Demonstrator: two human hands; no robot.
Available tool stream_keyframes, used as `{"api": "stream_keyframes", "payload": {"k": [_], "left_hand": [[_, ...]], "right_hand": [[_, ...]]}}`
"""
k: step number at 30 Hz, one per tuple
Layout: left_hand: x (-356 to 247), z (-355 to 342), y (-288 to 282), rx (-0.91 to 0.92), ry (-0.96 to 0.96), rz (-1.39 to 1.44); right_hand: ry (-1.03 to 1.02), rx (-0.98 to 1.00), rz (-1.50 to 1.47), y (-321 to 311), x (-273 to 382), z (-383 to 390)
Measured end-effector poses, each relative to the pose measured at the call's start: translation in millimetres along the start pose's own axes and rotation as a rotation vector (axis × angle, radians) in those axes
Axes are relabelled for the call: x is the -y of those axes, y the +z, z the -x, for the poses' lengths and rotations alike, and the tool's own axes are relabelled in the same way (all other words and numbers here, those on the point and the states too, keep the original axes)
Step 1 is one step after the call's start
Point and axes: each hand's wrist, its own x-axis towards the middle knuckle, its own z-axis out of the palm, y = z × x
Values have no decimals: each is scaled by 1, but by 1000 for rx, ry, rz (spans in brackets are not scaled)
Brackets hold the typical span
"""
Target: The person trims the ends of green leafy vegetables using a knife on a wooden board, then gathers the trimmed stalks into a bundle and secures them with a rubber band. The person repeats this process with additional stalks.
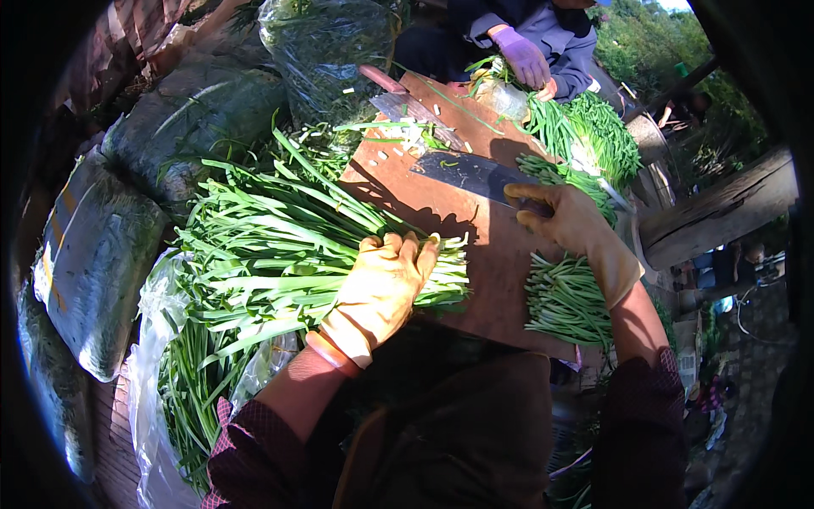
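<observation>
A large loose bunch of garlic chives (271, 250) lies across the left side of a brown board (500, 280), its pale cut ends pointing right. My left hand (381, 293), in a tan glove, presses over the bunch near those ends with fingers curled on it. In my right hand (581, 233), also gloved, is the dark handle of a cleaver (466, 173). Its wide blade points left above the board, beyond the stem ends and apart from them. Close to my right wrist lies another bunch of chives (564, 297) on the board's right edge.
A second knife (383, 79) with a pinkish handle rests at the board's far edge among trimmings (407, 136). Across from me, a person's purple-gloved hand (523, 58) handles greens beside piled chives (598, 136). Stuffed plastic bags (97, 263) stand left; a log (721, 208) lies right.
</observation>
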Motion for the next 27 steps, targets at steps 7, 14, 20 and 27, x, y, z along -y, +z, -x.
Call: {"api": "stream_keyframes", "payload": {"k": [7, 14, 20, 27], "left_hand": [[-1, -4, 3, -1, -7, -35], [1, -1, 0, 2, 6, -26], [0, -5, 1, 3, 1, -13], [3, -5, 2, 31, 32, -25]], "right_hand": [[247, 52, -57, -12, -29, 48], [-208, -56, 167, 38, 10, -41], [-222, -42, 23, 70, 35, -90], [-267, 13, -183, 127, 41, -104]]}}
